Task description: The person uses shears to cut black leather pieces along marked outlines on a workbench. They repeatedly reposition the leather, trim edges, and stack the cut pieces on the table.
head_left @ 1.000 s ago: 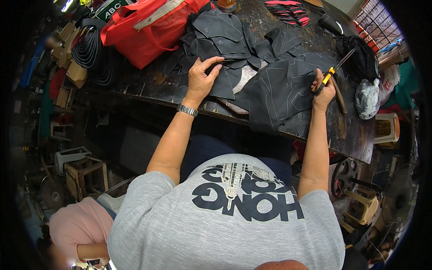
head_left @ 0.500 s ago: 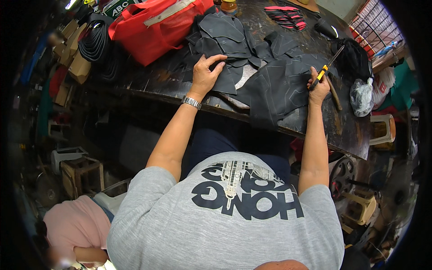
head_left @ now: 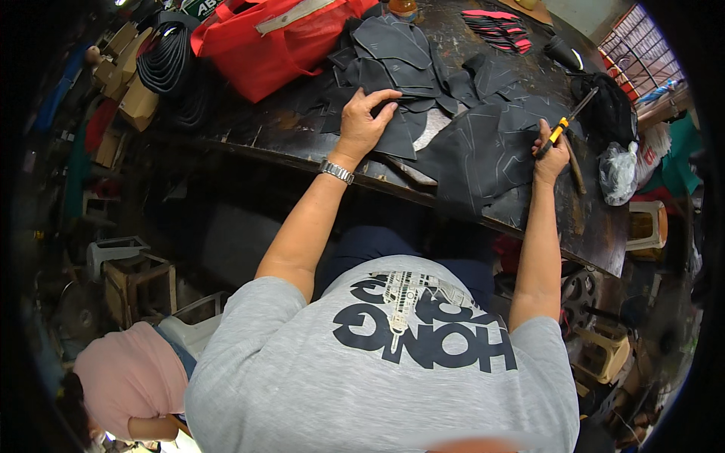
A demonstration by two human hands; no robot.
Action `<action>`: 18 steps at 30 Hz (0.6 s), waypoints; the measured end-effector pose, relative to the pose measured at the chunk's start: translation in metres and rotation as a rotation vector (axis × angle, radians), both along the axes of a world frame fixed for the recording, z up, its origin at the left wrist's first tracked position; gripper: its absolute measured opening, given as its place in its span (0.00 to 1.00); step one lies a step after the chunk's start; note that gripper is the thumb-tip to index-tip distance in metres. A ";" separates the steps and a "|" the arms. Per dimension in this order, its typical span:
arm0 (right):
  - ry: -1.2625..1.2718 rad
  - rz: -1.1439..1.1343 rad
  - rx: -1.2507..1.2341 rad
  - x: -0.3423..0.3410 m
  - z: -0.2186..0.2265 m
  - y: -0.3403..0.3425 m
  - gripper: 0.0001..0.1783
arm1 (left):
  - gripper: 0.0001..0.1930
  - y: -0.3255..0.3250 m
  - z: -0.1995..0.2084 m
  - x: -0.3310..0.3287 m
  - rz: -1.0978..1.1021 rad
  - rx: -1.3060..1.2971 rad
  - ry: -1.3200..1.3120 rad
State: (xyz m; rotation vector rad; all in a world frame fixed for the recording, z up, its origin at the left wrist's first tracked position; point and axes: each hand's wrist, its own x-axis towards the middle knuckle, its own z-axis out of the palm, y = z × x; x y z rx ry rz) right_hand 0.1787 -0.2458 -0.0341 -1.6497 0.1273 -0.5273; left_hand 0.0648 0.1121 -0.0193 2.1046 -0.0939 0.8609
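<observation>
My left hand [head_left: 365, 122] rests at the near side of a pile of black cut pieces [head_left: 391, 45]. Its thumb and forefinger stretch over the pieces with a gap between them. In my right hand [head_left: 553, 160] is a pair of scissors [head_left: 556, 136] with yellow and black handles, blades pointing up and away to the right. Between my hands lies a larger black sheet [head_left: 472, 162], marked with pale outlines and hanging over the table's near edge. A pale patch [head_left: 434, 128] shows between the sheet and the pile.
A red bag [head_left: 264, 57] and a black roll [head_left: 162, 60] are at the far left of the dark table [head_left: 257, 143]. Pink-edged black pieces [head_left: 498, 30] and a jar [head_left: 402, 9] lie farther back. At right are a clear plastic bag [head_left: 618, 175] and a stool [head_left: 648, 223]. A person in pink [head_left: 136, 370] is behind left.
The whole view has shifted slightly, so the table and my hands appear farther right. My left hand stays over the pile, and the scissors remain in my right hand.
</observation>
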 end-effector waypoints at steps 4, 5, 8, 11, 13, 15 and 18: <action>-0.016 0.015 0.021 0.000 -0.002 -0.001 0.18 | 0.12 0.001 0.000 0.000 -0.019 -0.016 0.001; -0.015 0.020 0.030 0.001 -0.002 -0.002 0.18 | 0.12 0.000 -0.001 0.000 -0.018 -0.013 0.006; -0.038 0.003 0.043 0.002 -0.004 -0.002 0.15 | 0.12 0.001 -0.001 0.001 -0.014 0.029 -0.023; -0.032 0.006 0.080 0.002 -0.004 -0.002 0.14 | 0.12 0.001 -0.001 0.000 -0.031 0.004 -0.029; -0.023 -0.013 0.079 0.001 -0.005 -0.002 0.14 | 0.12 0.001 0.000 0.001 -0.047 -0.014 -0.007; -0.022 -0.001 0.042 0.000 -0.004 -0.004 0.15 | 0.12 0.000 0.000 0.001 -0.032 -0.032 0.022; -0.016 0.018 0.037 -0.002 -0.004 -0.005 0.16 | 0.12 0.000 0.001 0.001 -0.029 -0.019 -0.004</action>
